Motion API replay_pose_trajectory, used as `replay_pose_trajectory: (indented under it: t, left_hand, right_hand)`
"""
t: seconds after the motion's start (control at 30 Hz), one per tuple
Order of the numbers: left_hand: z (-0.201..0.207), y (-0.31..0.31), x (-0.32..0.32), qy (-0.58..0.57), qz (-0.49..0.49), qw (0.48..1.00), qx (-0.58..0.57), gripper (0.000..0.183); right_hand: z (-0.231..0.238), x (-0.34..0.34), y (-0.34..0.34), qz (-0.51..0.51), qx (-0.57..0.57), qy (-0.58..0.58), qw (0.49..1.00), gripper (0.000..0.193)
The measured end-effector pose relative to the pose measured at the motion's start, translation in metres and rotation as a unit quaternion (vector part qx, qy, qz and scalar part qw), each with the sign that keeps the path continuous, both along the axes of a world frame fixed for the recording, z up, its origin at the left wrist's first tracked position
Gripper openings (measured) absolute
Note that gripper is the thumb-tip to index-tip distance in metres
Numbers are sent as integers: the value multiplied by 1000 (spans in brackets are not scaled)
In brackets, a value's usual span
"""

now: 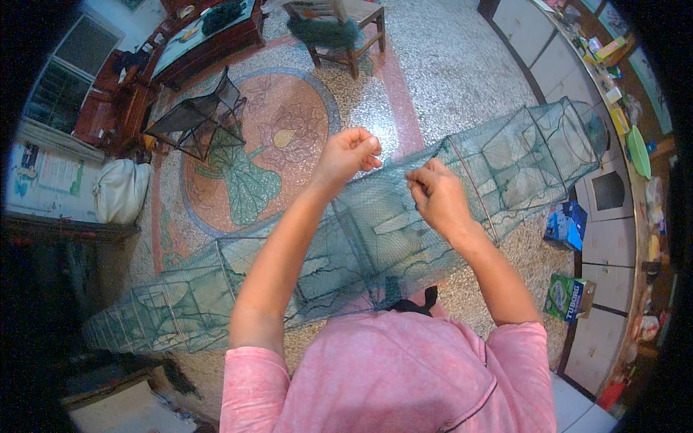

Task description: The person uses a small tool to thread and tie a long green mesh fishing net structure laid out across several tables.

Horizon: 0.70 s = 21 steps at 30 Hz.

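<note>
A long green mesh net trap (397, 238) with several frames inside stretches across in front of my body, from the lower left to the upper right. Just beyond its upper edge, my left hand (351, 154) is raised with thumb and fingers curled into a pinch. My right hand (440, 193) is over the netting near the trap's middle, its fingertips also pinched together. Whatever either hand may hold is too fine to make out. A reddish rod (473, 189) of the trap's frame lies to the right of my right hand.
A black mesh frame (202, 119) stands on the patterned floor at left. Beyond are a wooden chair (354, 36) and a dark wooden table (206, 43). To the right, a blue box (565, 225) and a green carton (568, 297) sit beside pale cabinets (603, 278).
</note>
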State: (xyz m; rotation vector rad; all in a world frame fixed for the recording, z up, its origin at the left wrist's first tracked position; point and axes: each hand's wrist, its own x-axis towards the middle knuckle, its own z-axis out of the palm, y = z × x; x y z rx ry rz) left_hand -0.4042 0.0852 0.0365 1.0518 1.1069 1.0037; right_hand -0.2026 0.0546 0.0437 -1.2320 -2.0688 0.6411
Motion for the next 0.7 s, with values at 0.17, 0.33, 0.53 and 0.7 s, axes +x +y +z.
replay_pose_trajectory:
  t: [0.17, 0.33, 0.53, 0.7]
  left_hand:
    - [-4, -1, -2, 48, -31, 998, -22, 13]
    - [-5, -2, 0, 53, -20, 998, -31, 14]
    - [-1, -5, 7, 4, 55, 985, 163, 16]
    - [3, -4, 3, -68, 55, 989, 119, 15]
  right_hand:
    - [-5, -12, 0, -21, -9, 92, 996, 16]
    - [-5, -33, 4, -23, 53, 84, 995, 20]
    - [14, -39, 16, -42, 58, -32, 997, 10]
    - [46, -36, 27, 60, 4, 132, 989, 12]
